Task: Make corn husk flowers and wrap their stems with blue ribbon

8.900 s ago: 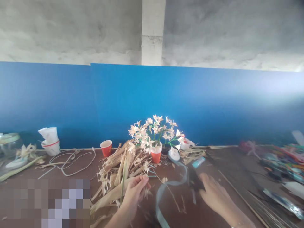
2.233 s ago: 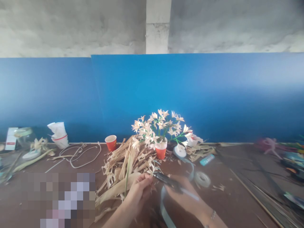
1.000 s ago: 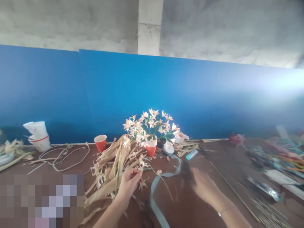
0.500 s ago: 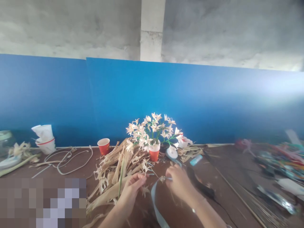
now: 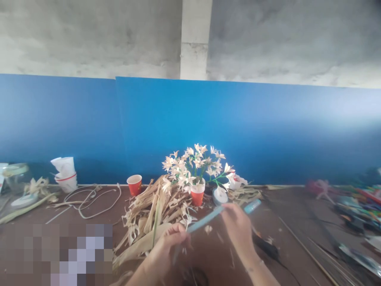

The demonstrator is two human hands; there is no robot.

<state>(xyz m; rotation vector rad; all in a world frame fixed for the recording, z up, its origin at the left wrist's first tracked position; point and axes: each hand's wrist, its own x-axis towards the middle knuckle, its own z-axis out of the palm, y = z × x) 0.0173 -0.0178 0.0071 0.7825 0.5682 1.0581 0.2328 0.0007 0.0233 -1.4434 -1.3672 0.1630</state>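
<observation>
Pale blue-green flat ribbon strip [image 5: 206, 219] stretched over the brown table [image 5: 212, 248]: fingers of the left hand [image 5: 172, 242] pinch its lower part, those of the right hand [image 5: 236, 222] its upper end, presumably keeping it taut. Cream pointed-petal flowers on green stems [image 5: 199, 163] stand in a red-and-white paper cup [image 5: 197, 198], apparently for upright support.
</observation>
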